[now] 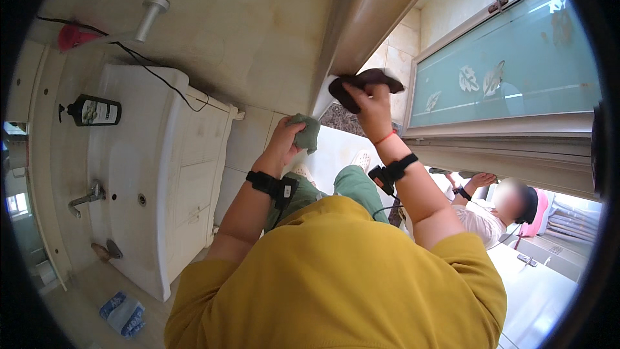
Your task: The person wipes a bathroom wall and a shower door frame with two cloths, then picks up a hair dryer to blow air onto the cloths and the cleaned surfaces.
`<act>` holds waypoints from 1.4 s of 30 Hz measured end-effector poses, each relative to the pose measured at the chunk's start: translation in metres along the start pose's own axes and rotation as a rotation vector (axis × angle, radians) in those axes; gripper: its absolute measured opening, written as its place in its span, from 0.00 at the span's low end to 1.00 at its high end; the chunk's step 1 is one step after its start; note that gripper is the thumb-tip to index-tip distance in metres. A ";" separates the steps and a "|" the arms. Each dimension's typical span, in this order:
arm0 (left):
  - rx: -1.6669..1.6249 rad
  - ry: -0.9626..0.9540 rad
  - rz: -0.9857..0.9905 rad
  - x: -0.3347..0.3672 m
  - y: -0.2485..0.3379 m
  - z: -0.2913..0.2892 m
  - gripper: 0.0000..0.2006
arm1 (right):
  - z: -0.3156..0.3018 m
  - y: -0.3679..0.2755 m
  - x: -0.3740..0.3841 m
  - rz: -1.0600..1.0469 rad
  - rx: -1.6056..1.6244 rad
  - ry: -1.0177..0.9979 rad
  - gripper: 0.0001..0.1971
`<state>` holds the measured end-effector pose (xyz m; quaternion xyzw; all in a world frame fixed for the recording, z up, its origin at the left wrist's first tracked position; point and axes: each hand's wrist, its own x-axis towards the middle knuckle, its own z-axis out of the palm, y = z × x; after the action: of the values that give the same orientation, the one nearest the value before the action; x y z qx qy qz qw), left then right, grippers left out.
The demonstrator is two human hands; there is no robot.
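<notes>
My left hand (281, 141) is closed round a folded green cloth (309, 134), held out in front of my body. Farther forward and to the right, my right hand (374, 111) grips a dark brown cloth (380, 78). That cloth lies along the lower end of the beige door frame (358, 22), seemingly touching it. Part of the brown cloth is covered by my fingers. Black bands with small devices sit on both my wrists.
On the left stands a white washbasin (139, 155) with a tap (87, 199) and a dark pump bottle (95, 111). A frosted glass panel (504, 64) rises at right. Beyond it another person (484, 223) reaches up with a cloth. A black cable (135, 55) hangs above the basin.
</notes>
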<state>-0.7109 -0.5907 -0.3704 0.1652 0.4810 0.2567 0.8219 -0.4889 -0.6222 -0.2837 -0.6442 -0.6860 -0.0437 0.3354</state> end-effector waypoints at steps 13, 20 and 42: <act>0.066 0.031 0.014 0.006 -0.023 0.047 0.17 | 0.005 0.006 0.035 0.257 0.806 0.064 0.18; 0.068 0.016 0.027 0.028 -0.075 0.129 0.12 | -0.013 0.147 -0.015 1.364 1.729 -0.182 0.11; 0.051 0.175 0.132 0.161 -0.106 0.191 0.19 | 0.034 0.140 0.100 0.503 1.417 -0.514 0.24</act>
<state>-0.4512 -0.5879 -0.4466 0.1943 0.5454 0.3112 0.7536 -0.3694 -0.4964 -0.3103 -0.4030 -0.4402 0.6304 0.4964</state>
